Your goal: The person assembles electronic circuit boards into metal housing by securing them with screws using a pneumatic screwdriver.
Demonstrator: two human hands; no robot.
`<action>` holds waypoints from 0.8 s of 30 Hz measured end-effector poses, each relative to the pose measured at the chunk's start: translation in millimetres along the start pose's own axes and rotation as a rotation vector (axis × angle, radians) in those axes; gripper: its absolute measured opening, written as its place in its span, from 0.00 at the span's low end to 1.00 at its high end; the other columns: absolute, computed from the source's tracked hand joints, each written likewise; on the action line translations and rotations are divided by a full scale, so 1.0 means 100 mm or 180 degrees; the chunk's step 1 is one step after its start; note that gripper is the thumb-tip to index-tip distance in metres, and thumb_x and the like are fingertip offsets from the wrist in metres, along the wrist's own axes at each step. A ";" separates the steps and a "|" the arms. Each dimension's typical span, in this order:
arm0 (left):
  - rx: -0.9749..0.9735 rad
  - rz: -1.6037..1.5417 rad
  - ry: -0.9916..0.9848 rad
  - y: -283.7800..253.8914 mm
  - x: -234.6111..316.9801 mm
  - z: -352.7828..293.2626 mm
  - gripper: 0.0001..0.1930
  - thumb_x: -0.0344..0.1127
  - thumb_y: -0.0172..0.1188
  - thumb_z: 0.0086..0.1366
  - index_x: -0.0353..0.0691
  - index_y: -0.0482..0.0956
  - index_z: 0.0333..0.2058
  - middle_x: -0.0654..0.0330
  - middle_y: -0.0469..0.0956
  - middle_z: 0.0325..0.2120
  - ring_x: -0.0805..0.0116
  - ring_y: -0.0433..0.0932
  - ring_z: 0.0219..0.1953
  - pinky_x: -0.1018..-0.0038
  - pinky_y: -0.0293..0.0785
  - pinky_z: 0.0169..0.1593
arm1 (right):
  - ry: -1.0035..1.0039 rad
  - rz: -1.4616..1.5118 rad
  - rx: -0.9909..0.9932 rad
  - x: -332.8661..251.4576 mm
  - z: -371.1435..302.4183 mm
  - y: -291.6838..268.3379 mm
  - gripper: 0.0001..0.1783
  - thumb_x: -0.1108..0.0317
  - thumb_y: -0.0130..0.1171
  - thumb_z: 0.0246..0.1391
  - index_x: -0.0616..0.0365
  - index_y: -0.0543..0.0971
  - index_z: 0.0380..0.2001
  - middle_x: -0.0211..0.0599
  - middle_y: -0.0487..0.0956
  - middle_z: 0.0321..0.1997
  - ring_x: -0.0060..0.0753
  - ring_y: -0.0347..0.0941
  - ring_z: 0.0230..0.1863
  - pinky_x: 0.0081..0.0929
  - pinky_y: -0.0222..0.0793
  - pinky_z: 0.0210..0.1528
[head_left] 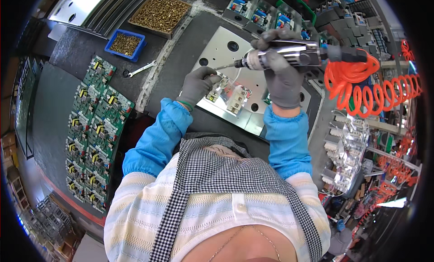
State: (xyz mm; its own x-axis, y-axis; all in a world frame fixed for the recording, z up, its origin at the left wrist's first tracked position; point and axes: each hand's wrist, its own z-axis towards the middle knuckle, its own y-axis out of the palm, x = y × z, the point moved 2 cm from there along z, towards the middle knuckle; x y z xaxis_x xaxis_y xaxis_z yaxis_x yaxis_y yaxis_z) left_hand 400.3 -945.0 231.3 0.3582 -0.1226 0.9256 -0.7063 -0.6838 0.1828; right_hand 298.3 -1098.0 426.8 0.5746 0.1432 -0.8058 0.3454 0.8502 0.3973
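My right hand (pixel 285 81), in a grey glove, is wrapped round a silver and black air screwdriver (pixel 302 53) held level, its bit pointing left. An orange coiled air hose (pixel 343 79) hangs at its back end. My gloved left hand (pixel 195 85) is closed, thumb and fingers pinched right at the bit's tip; whatever they hold is too small to make out. Under both hands lies a shiny metal panel (pixel 217 47) with round black-rimmed holes. White terminal blocks (pixel 238 99) with wires sit on the panel beside my left hand.
Green circuit boards (pixel 97 135) stand in rows at left. A blue tray (pixel 125 45) and a cardboard box (pixel 159 14) hold brass-coloured fasteners. A wrench (pixel 143 68) lies near them. Stacked metal panels (pixel 97 11) are at far left, assembled units (pixel 262 18) at the back, white parts (pixel 346 151) at right.
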 end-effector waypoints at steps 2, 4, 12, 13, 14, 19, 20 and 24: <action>0.0041 0.0044 -0.0017 -0.02 -0.03 0.02 0.10 0.32 0.71 0.62 0.36 0.84 0.41 0.65 0.80 0.26 0.81 0.75 0.24 0.78 0.71 0.28 | 0.0175 -0.0116 0.0096 0.15 -0.07 0.04 0.24 0.81 0.65 0.53 0.56 0.75 0.54 0.44 0.80 0.50 0.36 0.81 0.48 0.38 0.80 0.47; 0.0035 0.0182 0.0006 -0.03 -0.05 0.03 0.11 0.32 0.72 0.61 0.36 0.85 0.41 0.65 0.81 0.26 0.80 0.75 0.25 0.77 0.73 0.30 | 0.0384 -0.0112 0.0238 0.21 -0.12 0.09 0.25 0.82 0.65 0.52 0.58 0.75 0.54 0.45 0.80 0.50 0.35 0.81 0.46 0.36 0.81 0.39; 0.0089 0.0148 -0.0038 -0.02 -0.04 0.04 0.12 0.32 0.73 0.60 0.37 0.85 0.41 0.64 0.82 0.26 0.80 0.75 0.25 0.77 0.73 0.31 | 0.0372 -0.0006 0.0494 0.23 -0.13 0.16 0.25 0.83 0.65 0.51 0.58 0.75 0.54 0.46 0.81 0.48 0.37 0.82 0.44 0.35 0.82 0.38; 0.0106 0.0171 0.0014 -0.01 -0.03 0.04 0.12 0.32 0.74 0.59 0.37 0.85 0.41 0.64 0.83 0.26 0.80 0.75 0.25 0.77 0.73 0.31 | 0.0391 -0.0134 0.0559 0.25 -0.13 0.17 0.25 0.83 0.65 0.51 0.58 0.75 0.53 0.45 0.81 0.48 0.37 0.82 0.44 0.36 0.82 0.39; 0.0105 0.0165 0.0019 -0.01 -0.03 0.03 0.12 0.32 0.74 0.59 0.37 0.85 0.41 0.64 0.83 0.26 0.80 0.75 0.25 0.77 0.73 0.31 | 0.0413 -0.0161 0.0616 0.25 -0.13 0.18 0.25 0.83 0.65 0.51 0.59 0.75 0.53 0.44 0.81 0.48 0.36 0.82 0.45 0.36 0.82 0.44; 0.0237 0.0446 0.0267 0.00 -0.01 0.00 0.12 0.32 0.75 0.58 0.37 0.85 0.39 0.63 0.83 0.26 0.78 0.76 0.25 0.76 0.73 0.31 | 0.0379 -0.0570 0.0811 0.31 -0.06 0.08 0.21 0.80 0.61 0.57 0.56 0.75 0.54 0.42 0.81 0.48 0.39 0.81 0.48 0.38 0.79 0.51; 0.0244 0.0442 0.0269 0.01 -0.02 0.00 0.12 0.32 0.75 0.58 0.37 0.85 0.39 0.63 0.83 0.26 0.78 0.76 0.25 0.76 0.73 0.31 | 0.0370 -0.0651 0.0858 0.32 -0.04 0.10 0.20 0.79 0.62 0.56 0.58 0.75 0.53 0.42 0.82 0.47 0.38 0.81 0.46 0.39 0.79 0.49; 0.0428 0.0668 0.0418 0.02 0.00 -0.01 0.12 0.32 0.75 0.57 0.37 0.84 0.37 0.61 0.82 0.25 0.77 0.76 0.26 0.74 0.74 0.32 | 0.0627 -0.0608 0.0944 0.30 -0.02 0.18 0.19 0.80 0.63 0.56 0.62 0.75 0.51 0.44 0.82 0.45 0.37 0.81 0.41 0.39 0.80 0.43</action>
State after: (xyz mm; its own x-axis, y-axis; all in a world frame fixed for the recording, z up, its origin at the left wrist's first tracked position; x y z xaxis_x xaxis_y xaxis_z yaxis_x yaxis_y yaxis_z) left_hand 397.9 -945.4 232.0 0.1243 -0.1833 0.9752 -0.6662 -0.7437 -0.0549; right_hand 320.5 -1077.0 408.8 0.3360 0.1155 -0.9348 0.6480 0.6919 0.3184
